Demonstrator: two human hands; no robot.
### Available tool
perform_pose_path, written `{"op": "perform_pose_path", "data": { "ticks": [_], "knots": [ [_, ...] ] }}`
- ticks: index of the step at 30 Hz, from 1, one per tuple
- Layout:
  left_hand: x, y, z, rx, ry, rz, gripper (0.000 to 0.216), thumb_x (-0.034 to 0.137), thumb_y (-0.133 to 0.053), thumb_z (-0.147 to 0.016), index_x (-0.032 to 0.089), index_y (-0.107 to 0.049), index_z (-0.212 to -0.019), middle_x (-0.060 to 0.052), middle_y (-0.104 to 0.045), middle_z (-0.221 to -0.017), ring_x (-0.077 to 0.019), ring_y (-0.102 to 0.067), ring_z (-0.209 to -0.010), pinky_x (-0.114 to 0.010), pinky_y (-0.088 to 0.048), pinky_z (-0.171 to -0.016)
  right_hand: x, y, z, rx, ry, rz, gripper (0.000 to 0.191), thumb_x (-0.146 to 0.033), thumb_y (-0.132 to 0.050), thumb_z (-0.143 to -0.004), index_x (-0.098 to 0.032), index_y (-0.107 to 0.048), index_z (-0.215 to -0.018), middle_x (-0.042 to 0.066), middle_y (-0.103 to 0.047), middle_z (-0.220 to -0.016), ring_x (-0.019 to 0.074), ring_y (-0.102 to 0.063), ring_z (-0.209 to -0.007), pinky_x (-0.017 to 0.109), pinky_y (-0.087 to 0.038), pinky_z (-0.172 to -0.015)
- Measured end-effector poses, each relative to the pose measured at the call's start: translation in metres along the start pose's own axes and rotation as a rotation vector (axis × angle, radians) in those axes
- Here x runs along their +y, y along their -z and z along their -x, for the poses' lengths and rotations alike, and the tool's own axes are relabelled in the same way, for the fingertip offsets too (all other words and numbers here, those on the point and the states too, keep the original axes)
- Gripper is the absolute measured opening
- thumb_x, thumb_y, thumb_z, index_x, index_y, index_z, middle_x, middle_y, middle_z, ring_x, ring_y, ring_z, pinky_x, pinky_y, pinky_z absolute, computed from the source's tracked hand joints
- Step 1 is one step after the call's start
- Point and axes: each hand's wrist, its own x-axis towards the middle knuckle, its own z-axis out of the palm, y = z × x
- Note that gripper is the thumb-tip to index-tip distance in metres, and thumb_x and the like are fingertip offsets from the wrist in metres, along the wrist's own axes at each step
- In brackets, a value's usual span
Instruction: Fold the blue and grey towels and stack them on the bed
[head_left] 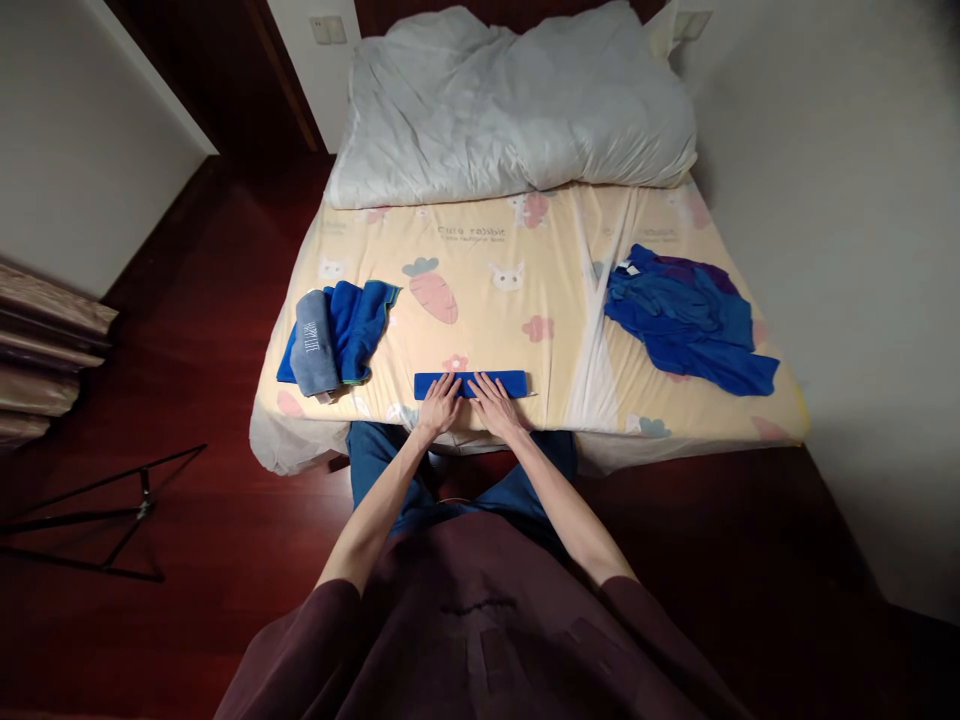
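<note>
Head view. A blue cloth folded into a narrow strip (464,382) lies crosswise near the front edge of the bed, on a yellow sheet printed with carrots and rabbits (480,340). The left hand (440,403) and the right hand (493,404) rest palm down upon it, side by side—fingers extended and slightly spread, neither grasping anything. Both palms are hidden, and the fingers cover part of the strip's middle. To the left, a rolled grey towel (315,345), its white lettering small, lies over a loosely folded blue cloth (351,322) and conceals part of it. To the right is a crumpled heap of blue garments (690,315); a purple piece (697,272) shows at its upper side, but the number of items cannot be told. A black stand (142,510)—cut off at the left edge—occupies the floor.
</note>
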Motion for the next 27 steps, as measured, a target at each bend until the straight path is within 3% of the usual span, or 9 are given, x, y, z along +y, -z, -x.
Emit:
{"op": "perform_pose_path", "data": {
  "ticks": [9,13,15,17,20,22,27],
  "knots": [
    [-0.036,0.025,0.012,0.01,0.062,-0.042,0.049,0.027,-0.051,-0.097,0.016,-0.056,-0.144,-0.015,-0.047,-0.161,-0.0294,-0.032,-0.157,-0.053,-0.018,-0.132,0.057,0.019,0.021,0.105,-0.166,-0.08,0.054,-0.029,-0.031,-0.107,-0.015,-0.051,-0.155,0.01,-0.045,-0.163,0.0224,-0.035,-0.156,0.05,-0.024,-0.132],
    [-0.034,0.03,0.024,0.176,0.152,0.065,0.04,0.026,-0.056,-0.094,0.017,-0.062,-0.133,-0.017,-0.051,-0.155,-0.0297,-0.039,-0.152,-0.05,-0.026,-0.13,0.067,0.031,0.011,0.102,-0.211,-0.079,0.049,-0.021,-0.038,-0.102,-0.013,-0.062,-0.144,0.013,-0.056,-0.155,0.0244,-0.047,-0.148,0.048,-0.034,-0.127],
    [-0.029,0.029,0.034,0.349,0.299,0.166,0.036,0.025,-0.059,-0.093,0.018,-0.064,-0.128,-0.018,-0.054,-0.149,-0.0299,-0.048,-0.146,-0.049,-0.034,-0.126,0.071,0.04,0.001,0.091,-0.203,-0.036,0.047,-0.017,-0.047,-0.098,-0.016,-0.064,-0.141,0.013,-0.058,-0.152,0.0263,-0.05,-0.145,0.05,-0.035,-0.125],
    [-0.023,0.024,0.044,0.482,0.574,0.425,0.03,0.027,-0.064,-0.092,0.019,-0.064,-0.121,-0.016,-0.062,-0.134,-0.0289,-0.06,-0.132,-0.049,-0.044,-0.119,0.077,0.051,-0.011,0.025,-0.214,-0.011,0.049,-0.014,-0.056,-0.092,-0.017,-0.065,-0.14,0.013,-0.06,-0.15,0.0281,-0.053,-0.142,0.049,-0.037,-0.123],
    [-0.015,0.014,0.05,0.452,0.919,0.89,0.015,0.027,-0.069,-0.093,0.016,-0.063,-0.102,-0.013,-0.071,-0.102,-0.0254,-0.073,-0.103,-0.046,-0.058,-0.103,0.087,0.065,-0.033,-0.193,-0.275,-0.015,0.053,-0.013,-0.07,-0.082,-0.018,-0.068,-0.135,0.015,-0.067,-0.141,0.0309,-0.063,-0.13,0.044,-0.046,-0.114],
    [-0.013,0.01,0.045,0.409,0.984,1.033,0.015,0.028,-0.07,-0.094,0.016,-0.062,-0.09,-0.011,-0.072,-0.087,-0.0231,-0.074,-0.091,-0.042,-0.062,-0.093,0.091,0.072,-0.047,-0.29,-0.304,-0.016,0.053,-0.013,-0.078,-0.075,-0.018,-0.072,-0.128,0.015,-0.073,-0.13,0.0319,-0.069,-0.118,0.041,-0.053,-0.103],
    [-0.014,0.011,0.02,0.454,1.051,1.141,0.025,0.032,-0.076,-0.092,0.016,-0.058,-0.082,-0.009,-0.069,-0.073,-0.0194,-0.074,-0.072,-0.033,-0.066,-0.073,0.09,0.076,-0.066,-0.342,-0.303,-0.01,0.053,-0.013,-0.087,-0.063,-0.02,-0.076,-0.114,0.012,-0.076,-0.117,0.0299,-0.073,-0.106,0.035,-0.056,-0.09]
  ]
}}
